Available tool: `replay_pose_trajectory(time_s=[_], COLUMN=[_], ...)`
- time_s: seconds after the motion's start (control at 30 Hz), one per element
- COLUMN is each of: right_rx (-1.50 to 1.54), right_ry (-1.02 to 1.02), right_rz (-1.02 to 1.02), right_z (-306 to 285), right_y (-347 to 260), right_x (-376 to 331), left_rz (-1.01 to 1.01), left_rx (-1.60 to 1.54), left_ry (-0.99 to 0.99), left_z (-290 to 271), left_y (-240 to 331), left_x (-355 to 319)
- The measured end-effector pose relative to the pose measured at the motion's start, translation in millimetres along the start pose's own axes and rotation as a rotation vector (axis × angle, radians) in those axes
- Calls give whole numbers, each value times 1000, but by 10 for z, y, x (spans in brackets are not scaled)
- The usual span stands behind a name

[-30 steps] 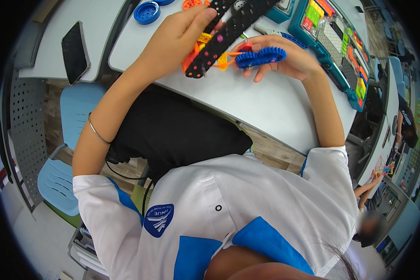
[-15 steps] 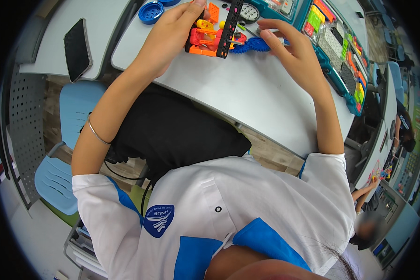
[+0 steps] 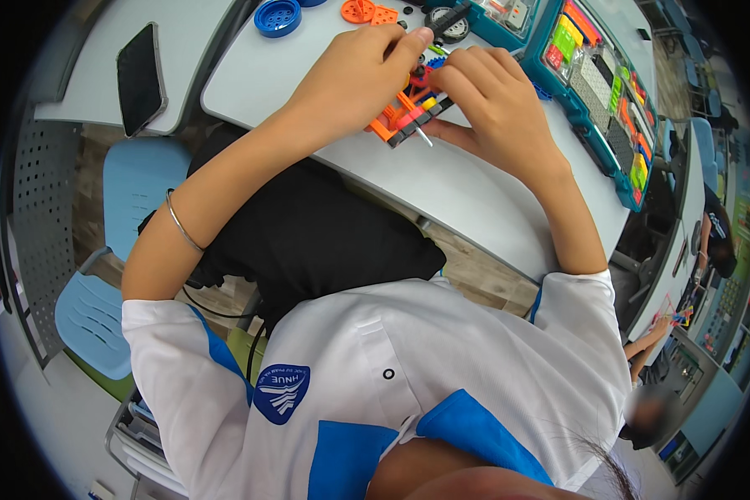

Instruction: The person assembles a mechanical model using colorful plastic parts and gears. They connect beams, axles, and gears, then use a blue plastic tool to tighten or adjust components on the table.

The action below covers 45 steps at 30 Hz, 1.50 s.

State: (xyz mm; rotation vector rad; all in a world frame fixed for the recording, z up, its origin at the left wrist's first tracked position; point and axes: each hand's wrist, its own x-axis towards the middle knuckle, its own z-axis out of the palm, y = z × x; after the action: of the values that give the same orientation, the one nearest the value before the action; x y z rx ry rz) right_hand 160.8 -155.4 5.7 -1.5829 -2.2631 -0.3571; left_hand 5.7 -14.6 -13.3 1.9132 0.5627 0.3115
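Near the table's far side, my left hand (image 3: 354,83) is closed round a model of plastic building parts (image 3: 404,117), orange, red, yellow and black. A thin light grey axle (image 3: 426,138) sticks out of its near end, and a long black beam (image 3: 443,23) reaches up past my left fingertips. Against the model's right side my right hand (image 3: 504,112) has its fingers bent, with the thumb below; it grips the model there, though its fingertips are partly hidden. Bits of a blue toothed part (image 3: 542,92) show beyond my right hand.
On the white table (image 3: 467,196), a teal case (image 3: 587,125) of colourful parts stands right. Blue wheel rims (image 3: 277,18), orange pieces (image 3: 358,10) and a grey wheel (image 3: 457,25) lie at the back. A phone (image 3: 140,82) rests left. People sit far right.
My right hand has come left onto the model. The model is turned and tilted, lower and nearer me, with its axle now pointing toward me. My left hand has moved right with it.
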Motion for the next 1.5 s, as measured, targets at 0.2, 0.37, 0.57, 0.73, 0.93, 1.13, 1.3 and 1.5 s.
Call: replay_pose_trajectory(time_s=[0.2,0.37,0.57,0.73,0.93,1.13,1.3,1.5], right_rx=[148,360,217,51,-141,-155,-66,155], right_ry=[-44,-60,-78,-14,10,-75,-130,60], right_rz=[-11,113,56,55,88,197,318,314], right_z=[4,70,0,5,65,170,142,-118], right_y=[15,-44,-105,38,164,-139,-349,-170], right_x=[20,-45,-4,-76,-230,-172,-177,-114], left_rz=[112,277,-16,-123,-286,-56,-16,50], left_rx=[56,66,59,-260,-509,-921,-906,-861], left_ry=[-57,25,-40,-81,-14,-121,-90,-136], left_z=[-15,-7,-158,-201,-337,-430,-426,-398], left_y=[-13,8,99,-49,-184,-434,-174,-43], left_x=[35,57,120,167,149,207,140,65])
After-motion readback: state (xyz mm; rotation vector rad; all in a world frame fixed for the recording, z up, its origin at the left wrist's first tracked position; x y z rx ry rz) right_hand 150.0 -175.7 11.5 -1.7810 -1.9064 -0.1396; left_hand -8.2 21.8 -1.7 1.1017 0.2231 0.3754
